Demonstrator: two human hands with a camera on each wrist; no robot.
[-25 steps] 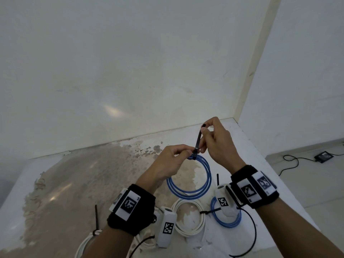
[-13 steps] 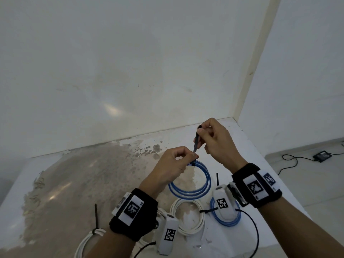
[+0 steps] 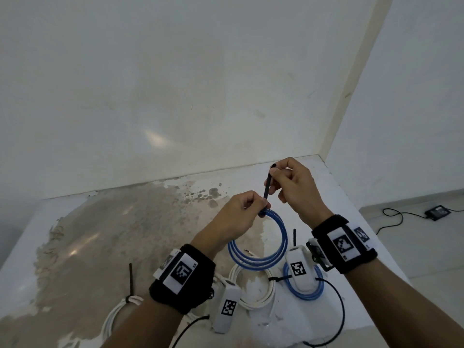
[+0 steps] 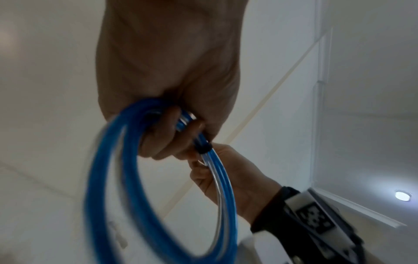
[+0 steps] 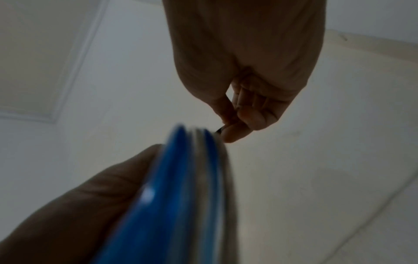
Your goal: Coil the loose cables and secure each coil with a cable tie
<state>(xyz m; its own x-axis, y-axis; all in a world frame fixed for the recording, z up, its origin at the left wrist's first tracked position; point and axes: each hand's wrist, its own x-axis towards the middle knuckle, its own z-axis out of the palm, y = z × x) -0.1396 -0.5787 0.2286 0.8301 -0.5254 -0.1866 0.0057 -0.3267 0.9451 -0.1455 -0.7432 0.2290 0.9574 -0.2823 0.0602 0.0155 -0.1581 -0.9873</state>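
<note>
Here's the cinch: the left hand (image 3: 238, 217) has its grip clamped on the top of the blue coil (image 3: 261, 257), held up in the air above the tabletop (image 3: 75, 222) toward its far right corner, fingers curled round the strands right beside the black tie (image 3: 266, 189). The right hand (image 3: 293, 189) pinches the tie's tail between thumb and fingertip, the strap standing up from the bundle. The left wrist view shows the tie already looped round the strands, its head sitting against them. To do this well, I'd say pull the tail straight along its own line, away from the head, while the left hand braces close to the tie so the loops stay stacked and none slips out. Keep pulling until the strands can't slide, but stop short of crushing the cable. Down near the front edge lie a white coil (image 3: 253, 287) and a second blue coil (image 3: 306, 290), both tied.
</note>
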